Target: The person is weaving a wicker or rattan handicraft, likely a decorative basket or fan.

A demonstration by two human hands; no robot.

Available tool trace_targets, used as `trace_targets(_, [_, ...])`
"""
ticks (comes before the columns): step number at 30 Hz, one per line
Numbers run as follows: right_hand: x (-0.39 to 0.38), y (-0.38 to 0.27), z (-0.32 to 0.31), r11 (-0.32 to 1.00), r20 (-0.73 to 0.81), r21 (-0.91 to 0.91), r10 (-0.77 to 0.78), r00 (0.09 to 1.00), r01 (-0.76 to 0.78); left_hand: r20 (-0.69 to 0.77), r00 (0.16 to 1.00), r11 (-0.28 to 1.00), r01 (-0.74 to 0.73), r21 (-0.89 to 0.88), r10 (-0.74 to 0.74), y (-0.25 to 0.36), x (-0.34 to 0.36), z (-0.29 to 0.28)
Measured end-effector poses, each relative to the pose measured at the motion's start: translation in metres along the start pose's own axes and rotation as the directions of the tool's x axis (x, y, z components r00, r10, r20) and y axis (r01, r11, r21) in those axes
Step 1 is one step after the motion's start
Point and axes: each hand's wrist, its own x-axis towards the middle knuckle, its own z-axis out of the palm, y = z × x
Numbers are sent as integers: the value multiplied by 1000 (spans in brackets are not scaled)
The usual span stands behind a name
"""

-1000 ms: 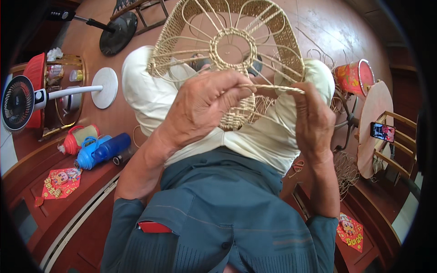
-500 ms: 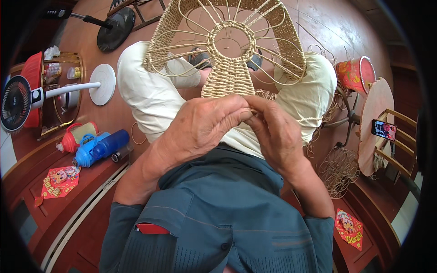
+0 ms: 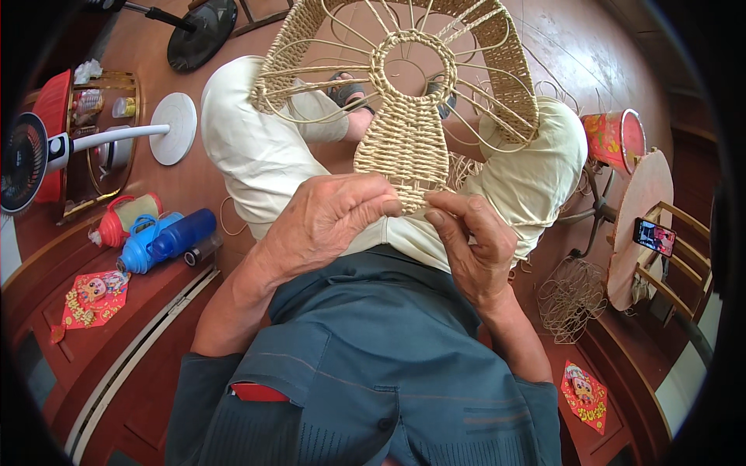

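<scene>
A woven straw piece (image 3: 400, 144) lies between my knees, with a tapered panel, a round ring (image 3: 374, 66) and wire spokes fanning out to a curved woven band (image 3: 507, 74). My left hand (image 3: 330, 213) is closed on the left corner of the panel's near end, thumb and forefinger pinching it. At the right corner, the thumb and forefinger of my right hand (image 3: 475, 233) close around what looks like a thin straw strand, mostly hidden by the fingertips. A short stretch of the panel's edge shows between the two hands.
Loose straw strands (image 3: 573, 299) lie in a tangle at right, beside a round board (image 3: 649, 202) with a phone (image 3: 654, 237). A red bucket (image 3: 614, 140) stands behind. At left are bottles (image 3: 183, 234), a white-based fan (image 3: 172, 129) and a rack (image 3: 101, 198).
My hands have moved apart from being close together, and the panel's near edge now shows between them. The woven piece sits slightly farther right and lower in view.
</scene>
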Motion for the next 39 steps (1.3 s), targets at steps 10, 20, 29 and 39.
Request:
trace_targets(10, [1, 1, -13, 976, -52, -189, 100, 994, -108, -172, 981, 991, 74, -112, -93, -13, -10, -12])
trace_targets(20, [3, 7, -27, 946, 34, -318, -62, 997, 70, -159, 934, 921, 268, -284, -321, -36, -16, -15])
trace_targets(29, [15, 3, -26, 876, 68, -435, -197, 978, 207, -101, 941, 893, 267, -362, -322, -40, -11, -9])
trace_targets(39, [22, 9, -11, 888, 111, -397, -203, 973, 231, 64, 972, 503, 174, -847, -228, -40, 8, 17])
